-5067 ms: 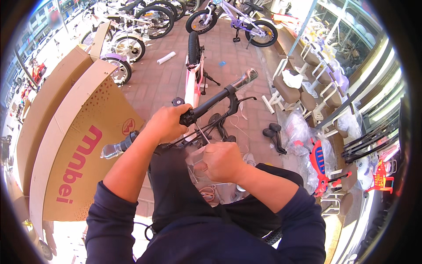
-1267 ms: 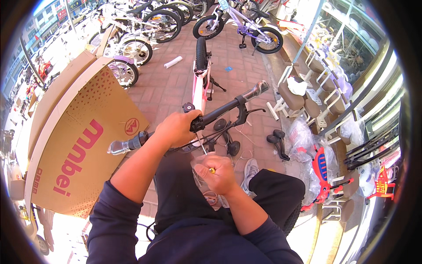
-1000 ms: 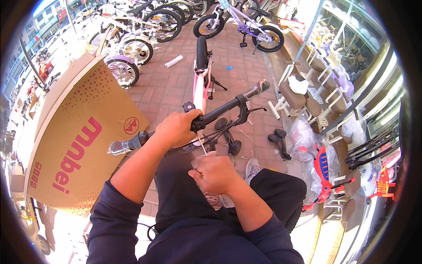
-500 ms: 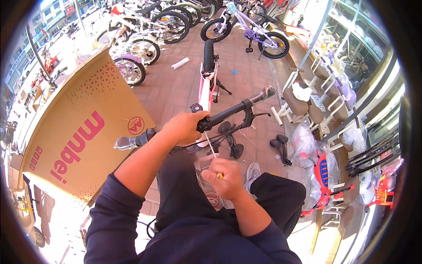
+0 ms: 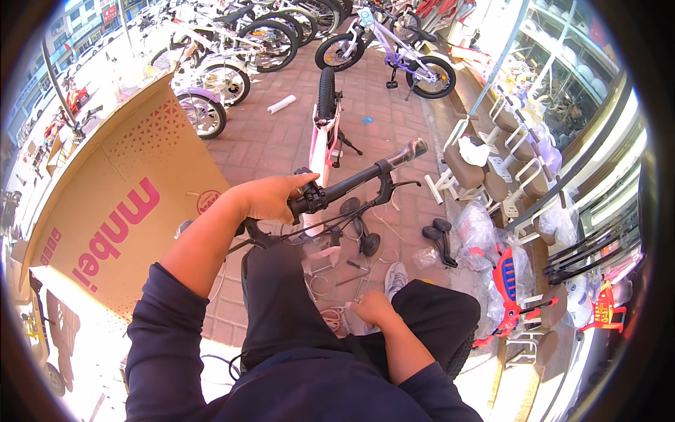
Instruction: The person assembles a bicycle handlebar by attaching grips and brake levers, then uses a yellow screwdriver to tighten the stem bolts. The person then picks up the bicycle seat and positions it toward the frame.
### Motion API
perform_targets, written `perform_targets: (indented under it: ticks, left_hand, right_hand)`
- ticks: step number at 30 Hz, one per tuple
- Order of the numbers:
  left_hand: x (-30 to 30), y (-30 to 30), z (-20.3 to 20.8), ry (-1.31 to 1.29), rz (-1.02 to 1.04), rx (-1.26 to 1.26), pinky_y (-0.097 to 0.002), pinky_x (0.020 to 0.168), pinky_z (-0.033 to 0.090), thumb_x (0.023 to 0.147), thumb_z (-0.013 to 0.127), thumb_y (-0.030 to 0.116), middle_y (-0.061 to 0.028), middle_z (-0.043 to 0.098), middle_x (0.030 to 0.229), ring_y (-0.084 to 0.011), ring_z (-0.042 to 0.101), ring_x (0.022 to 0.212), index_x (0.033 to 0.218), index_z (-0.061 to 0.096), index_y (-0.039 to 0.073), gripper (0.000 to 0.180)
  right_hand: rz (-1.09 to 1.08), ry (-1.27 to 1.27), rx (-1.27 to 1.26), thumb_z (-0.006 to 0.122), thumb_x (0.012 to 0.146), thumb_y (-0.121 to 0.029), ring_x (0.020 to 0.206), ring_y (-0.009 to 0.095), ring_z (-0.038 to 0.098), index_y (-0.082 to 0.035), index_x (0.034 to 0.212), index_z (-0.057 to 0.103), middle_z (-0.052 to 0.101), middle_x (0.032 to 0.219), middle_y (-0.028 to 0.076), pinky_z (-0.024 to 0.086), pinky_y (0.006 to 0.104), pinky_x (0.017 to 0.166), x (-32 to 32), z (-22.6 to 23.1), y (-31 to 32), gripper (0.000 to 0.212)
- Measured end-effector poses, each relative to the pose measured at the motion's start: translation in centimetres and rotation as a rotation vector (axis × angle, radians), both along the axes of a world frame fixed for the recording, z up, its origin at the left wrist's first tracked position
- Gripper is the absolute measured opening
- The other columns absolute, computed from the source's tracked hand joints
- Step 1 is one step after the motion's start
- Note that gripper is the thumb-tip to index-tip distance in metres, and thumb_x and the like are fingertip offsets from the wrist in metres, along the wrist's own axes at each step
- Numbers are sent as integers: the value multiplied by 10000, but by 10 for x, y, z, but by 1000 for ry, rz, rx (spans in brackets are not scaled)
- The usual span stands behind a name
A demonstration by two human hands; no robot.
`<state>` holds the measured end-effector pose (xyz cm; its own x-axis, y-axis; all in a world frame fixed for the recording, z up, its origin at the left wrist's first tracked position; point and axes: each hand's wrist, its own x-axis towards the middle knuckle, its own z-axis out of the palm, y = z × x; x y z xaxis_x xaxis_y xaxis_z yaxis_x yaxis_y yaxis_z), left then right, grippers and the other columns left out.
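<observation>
My left hand (image 5: 271, 199) is wrapped round the black handlebar (image 5: 348, 184) beside its stem clamp (image 5: 313, 195), with the index finger stretched over the clamp. The handlebar belongs to a pink and white bicycle (image 5: 320, 148), whose rear wheel points away from me. Its far grip is wrapped in clear plastic, with a brake lever (image 5: 402, 186) beside it. Low between my knees, my right hand (image 5: 375, 308) is closed, its fingertips near a thin, bent metal rod (image 5: 363, 285) on the paving. What the fingers hold, if anything, I cannot make out.
A large cardboard box (image 5: 105, 232) stands at the left. Black training wheels (image 5: 368, 243) and loose tools (image 5: 351, 279) lie on the brick paving. On the right are plastic wrapping (image 5: 480, 228), a red and blue toy-like piece (image 5: 508, 288) and several brown seats (image 5: 464, 172). Bicycles (image 5: 267, 42) line the back.
My right hand has dropped from the stem clamp toward the ground. The yellow-tipped tool with a metal shaft no longer shows at the clamp. The handlebar has swung slightly left with my left hand.
</observation>
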<state>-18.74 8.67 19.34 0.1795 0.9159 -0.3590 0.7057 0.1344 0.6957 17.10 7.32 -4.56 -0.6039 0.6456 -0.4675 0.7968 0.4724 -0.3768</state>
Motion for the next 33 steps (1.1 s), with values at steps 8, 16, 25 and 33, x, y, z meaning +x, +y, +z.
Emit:
perform_targets:
  ticks: [8,16,25,33]
  left_hand:
    - [-2,-2,-15,127,228,82,-365,845,561,834,838,107,-147,745,1007,-199,721,946,1286,613,-15,520]
    - [0,-13,-16,40,259,11,-349,640,497,1031,639,224,-70,663,761,-147,635,681,1023,721,-25,263]
    - [8,-13,-35,-106,419,137,-318,731,514,1020,682,135,-55,654,915,-125,583,769,1249,566,-37,308]
    - [7,-15,-11,-90,365,-19,-243,660,465,1059,633,162,15,602,908,-72,585,761,1145,615,21,167]
  right_hand:
    - [5,-328,-431,542,1033,-554,722,356,747,16,1327,660,730,1068,250,599,446,620,-32,-4,8,653]
    - [-300,2,-3,654,964,-507,1148,450,684,12,1152,753,732,1175,278,533,504,995,23,40,76,562]
    - [-452,217,55,689,951,-463,1026,442,711,26,1038,772,752,1026,264,548,496,906,64,61,111,504]
    - [-249,295,43,715,940,-438,1072,442,697,33,1162,727,740,1111,263,546,494,927,49,87,90,521]
